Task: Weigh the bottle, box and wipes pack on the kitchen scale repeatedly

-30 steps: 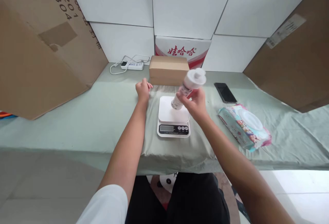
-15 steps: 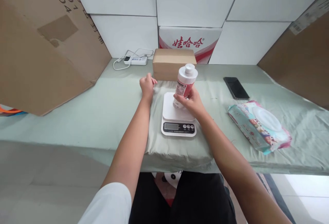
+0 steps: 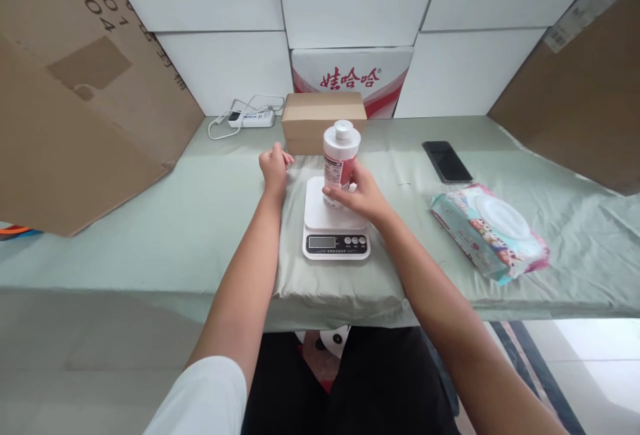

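Head view: white plastic bottle with red label (image 3: pixel 334 170) stands upright on the digital kitchen scale (image 3: pixel 316 214); my right hand (image 3: pixel 361 194) wraps its lower body, thumb near. My left hand (image 3: pixel 275 167) rests left in a loose fist, nothing visible inside. I judge the bottle stiff, smooth, perhaps slippery, weight unclear; mid-body hold suits. Pale green cloth (image 3: pixel 220 222) creases near; white wall (image 3: pixel 350 2) stands far.

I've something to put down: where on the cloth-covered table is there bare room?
Widest: the cloth between the large left carton and left forearm. Smaller: between the right hand and the phone and wipes pack. Crowded: around the scale, with the bottle gripped over it, left hand nearby, brown box behind.
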`<state>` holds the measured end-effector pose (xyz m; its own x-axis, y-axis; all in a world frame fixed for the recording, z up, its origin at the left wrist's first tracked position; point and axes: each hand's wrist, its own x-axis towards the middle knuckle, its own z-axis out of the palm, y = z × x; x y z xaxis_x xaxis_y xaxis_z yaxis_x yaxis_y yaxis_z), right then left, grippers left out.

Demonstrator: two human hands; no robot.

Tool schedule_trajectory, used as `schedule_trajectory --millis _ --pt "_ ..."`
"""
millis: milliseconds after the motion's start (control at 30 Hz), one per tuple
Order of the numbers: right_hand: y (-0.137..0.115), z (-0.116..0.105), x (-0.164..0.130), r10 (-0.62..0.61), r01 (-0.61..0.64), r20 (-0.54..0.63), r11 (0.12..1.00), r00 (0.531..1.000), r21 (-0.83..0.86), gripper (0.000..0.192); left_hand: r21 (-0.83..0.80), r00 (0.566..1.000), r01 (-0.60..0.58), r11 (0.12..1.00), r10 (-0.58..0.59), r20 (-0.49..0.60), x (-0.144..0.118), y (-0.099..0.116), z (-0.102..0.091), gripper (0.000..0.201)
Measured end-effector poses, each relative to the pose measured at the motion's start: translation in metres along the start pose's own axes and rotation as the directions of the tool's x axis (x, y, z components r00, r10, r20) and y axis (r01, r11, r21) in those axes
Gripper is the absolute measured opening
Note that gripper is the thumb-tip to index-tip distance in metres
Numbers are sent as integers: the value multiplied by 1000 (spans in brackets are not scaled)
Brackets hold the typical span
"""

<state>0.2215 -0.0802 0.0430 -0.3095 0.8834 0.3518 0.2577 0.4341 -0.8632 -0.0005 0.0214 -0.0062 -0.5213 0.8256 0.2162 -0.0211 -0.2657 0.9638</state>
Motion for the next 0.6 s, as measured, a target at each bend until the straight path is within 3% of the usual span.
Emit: schedule_trajectory --millis 133,233,367,600 --pt "6 -12 1 -109 109 -13 994 994 -31 99 7 1000 -16 1000 16 2 0 -2 -2 59" --pt "8 -18 2 -157 157 -70 988 985 -3 109 8 1000 -19 1000 19 5 0 -2 -2 59" --pt "5 -18 1 -161 165 -89 986 983 38 105 4 1000 -29 1000 29 7 0 -2 -2 58" --pt "2 -6 1 -132 133 -52 991 990 15 73 -2 1000 -29 1000 29 7 -1 0 -1 56"
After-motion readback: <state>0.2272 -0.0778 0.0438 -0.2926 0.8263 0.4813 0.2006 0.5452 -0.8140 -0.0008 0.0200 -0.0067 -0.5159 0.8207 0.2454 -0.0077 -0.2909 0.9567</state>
